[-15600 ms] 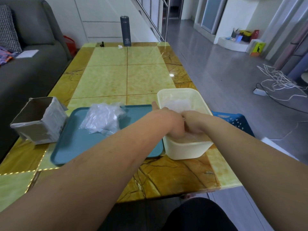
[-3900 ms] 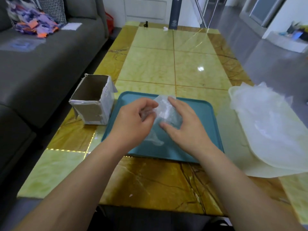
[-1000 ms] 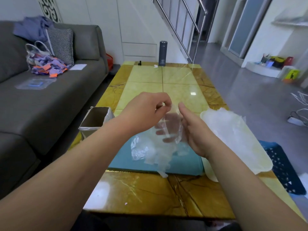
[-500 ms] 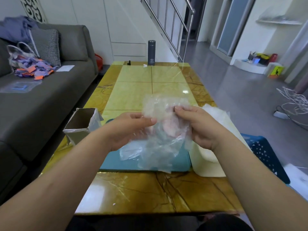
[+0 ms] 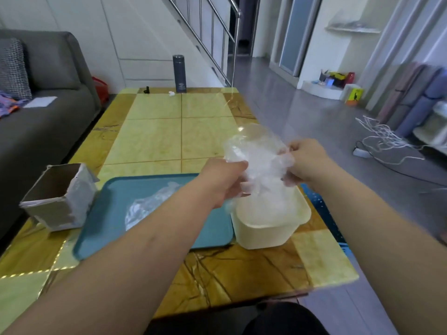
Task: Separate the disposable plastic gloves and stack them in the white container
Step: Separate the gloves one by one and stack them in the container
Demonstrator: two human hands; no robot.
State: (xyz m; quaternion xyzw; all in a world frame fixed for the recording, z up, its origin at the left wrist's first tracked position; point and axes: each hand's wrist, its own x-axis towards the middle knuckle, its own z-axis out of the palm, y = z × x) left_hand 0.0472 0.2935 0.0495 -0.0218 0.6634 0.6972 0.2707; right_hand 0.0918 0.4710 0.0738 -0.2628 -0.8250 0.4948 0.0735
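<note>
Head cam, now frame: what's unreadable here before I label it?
All head view.
- White container contents: covered by the held glove and the left hand and right hand gripping it.
- Held glove: clear and crumpled; one glove or several, cannot tell.
- Glove pile on the teal tray: near part hidden behind the left forearm.
- Print on the dark flask: too small.

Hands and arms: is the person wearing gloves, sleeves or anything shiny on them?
No. The left hand and the right hand have no gloves on. The left arm and the right arm are uncovered as far as the picture shows; no sleeve comes into view. No watch, bracelet or ring shows.
</note>
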